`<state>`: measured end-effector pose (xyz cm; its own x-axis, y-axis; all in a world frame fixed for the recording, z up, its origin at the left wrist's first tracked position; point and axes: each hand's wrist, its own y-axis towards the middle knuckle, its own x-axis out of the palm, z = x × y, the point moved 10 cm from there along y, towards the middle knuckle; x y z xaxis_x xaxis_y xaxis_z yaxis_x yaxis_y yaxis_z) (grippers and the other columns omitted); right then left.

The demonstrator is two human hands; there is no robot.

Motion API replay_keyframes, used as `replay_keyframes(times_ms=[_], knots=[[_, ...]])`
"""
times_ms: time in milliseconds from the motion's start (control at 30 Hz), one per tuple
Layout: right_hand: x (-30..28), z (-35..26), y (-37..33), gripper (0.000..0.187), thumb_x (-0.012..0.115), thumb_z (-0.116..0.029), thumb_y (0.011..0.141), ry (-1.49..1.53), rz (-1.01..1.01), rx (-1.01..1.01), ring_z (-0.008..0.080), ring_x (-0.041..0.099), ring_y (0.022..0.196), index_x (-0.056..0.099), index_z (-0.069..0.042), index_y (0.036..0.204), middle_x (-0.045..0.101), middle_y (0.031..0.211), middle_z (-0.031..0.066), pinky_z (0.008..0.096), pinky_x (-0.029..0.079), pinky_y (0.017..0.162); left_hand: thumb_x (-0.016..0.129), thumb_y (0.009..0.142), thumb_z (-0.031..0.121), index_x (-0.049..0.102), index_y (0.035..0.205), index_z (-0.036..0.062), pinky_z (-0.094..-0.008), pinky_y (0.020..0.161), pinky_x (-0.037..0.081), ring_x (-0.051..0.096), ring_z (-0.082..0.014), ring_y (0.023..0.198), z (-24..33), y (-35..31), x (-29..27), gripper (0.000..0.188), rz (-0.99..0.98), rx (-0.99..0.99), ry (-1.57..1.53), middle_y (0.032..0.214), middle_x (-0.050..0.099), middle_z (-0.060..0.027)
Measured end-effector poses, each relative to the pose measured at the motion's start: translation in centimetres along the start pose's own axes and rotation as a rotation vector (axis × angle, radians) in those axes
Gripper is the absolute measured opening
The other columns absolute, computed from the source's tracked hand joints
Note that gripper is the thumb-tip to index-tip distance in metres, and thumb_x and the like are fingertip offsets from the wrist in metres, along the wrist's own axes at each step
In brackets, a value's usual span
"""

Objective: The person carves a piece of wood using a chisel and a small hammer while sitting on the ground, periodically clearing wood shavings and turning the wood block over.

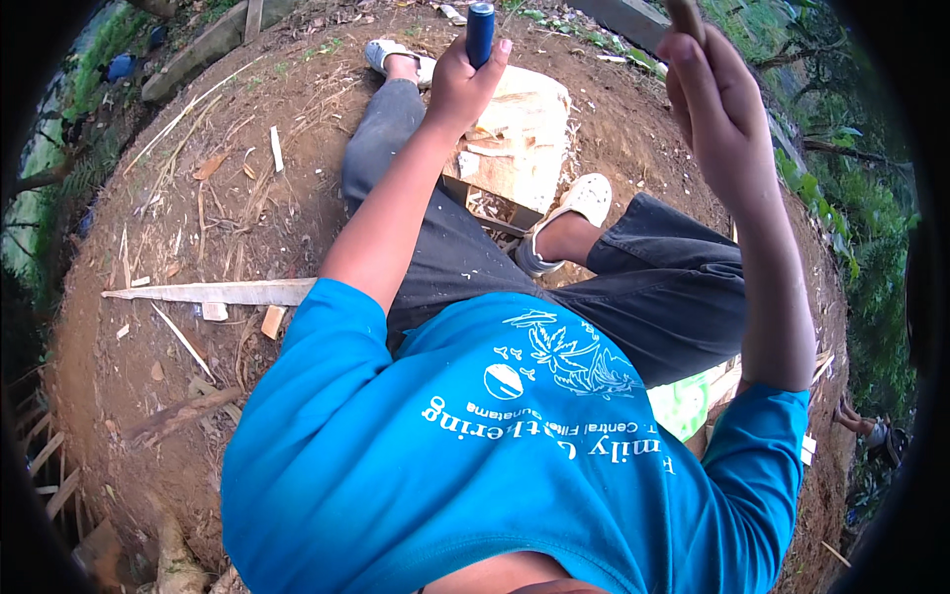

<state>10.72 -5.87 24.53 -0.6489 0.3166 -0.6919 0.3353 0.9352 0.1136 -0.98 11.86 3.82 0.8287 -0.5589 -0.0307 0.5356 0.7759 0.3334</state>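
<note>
My left hand [468,91] is closed round a blue cylindrical handle [480,35] with a pale, round end pointing up. The tool's lower part is hidden behind my fist. Beneath that hand lies a pale block of wood [529,139] with a rough, cut surface and loose chips [468,164] on top. On the right, my right hand [717,104] is raised and wrapped round a wooden handle [685,14]. The far end of this handle is outside the picture, so its kind cannot be made out. The two hands are well apart.
Under the block's near edge is a gap holding wood shavings [488,204]. My feet, in white clogs [588,198], flank the block. A long pointed wood strip [213,293] and small offcuts [273,321] lie on the soil at left. Another person [877,432] appears at the right rim.
</note>
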Motion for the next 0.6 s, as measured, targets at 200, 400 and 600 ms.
replay_keyframes(times_ms=[200, 400, 600], knots=[[1.6, 0.0, 1.1, 0.026, 0.053, -0.029, 0.110, -0.206, -0.129, -0.079, 0.0068, 0.046, 0.067, 0.064, -0.006, 0.110, 0.048, 0.073, -0.0025, 0.0253, 0.039, 0.060, 0.069, 0.101, 0.033, 0.056, 0.081, 0.0069, -0.0318, 0.060, 0.042, 0.049, -0.0100, 0.063, 0.2, 0.0, -0.1, 0.036, 0.019, 0.021, -0.044, 0.065, 0.052, 0.0007], [4.4, 2.1, 1.1, 0.028, 0.056, -0.031, 0.108, -0.375, -0.215, -0.019, 0.0132, 0.053, 0.070, 0.062, -0.003, 0.109, 0.053, 0.074, -0.0001, 0.0322, 0.044, 0.063, 0.068, 0.102, 0.033, 0.053, 0.079, 0.0077, -0.0315, 0.059, 0.042, 0.048, -0.0097, 0.063, -1.1, -0.2, -0.2, 0.037, 0.061, -0.003, -0.038, 0.065, 0.050, 0.0011], [0.8, 0.0, 2.2, 0.028, 0.052, -0.031, 0.110, 0.019, 0.048, -0.151, 0.0056, 0.043, 0.060, 0.061, -0.007, 0.099, 0.046, 0.069, -0.0052, 0.0252, 0.035, 0.054, 0.069, 0.101, 0.035, 0.056, 0.083, 0.0072, -0.0306, 0.059, 0.042, 0.049, -0.0085, 0.061, -2.0, 0.6, 0.3, 0.035, -0.010, -0.033, -0.052, 0.066, 0.053, 0.0014]])
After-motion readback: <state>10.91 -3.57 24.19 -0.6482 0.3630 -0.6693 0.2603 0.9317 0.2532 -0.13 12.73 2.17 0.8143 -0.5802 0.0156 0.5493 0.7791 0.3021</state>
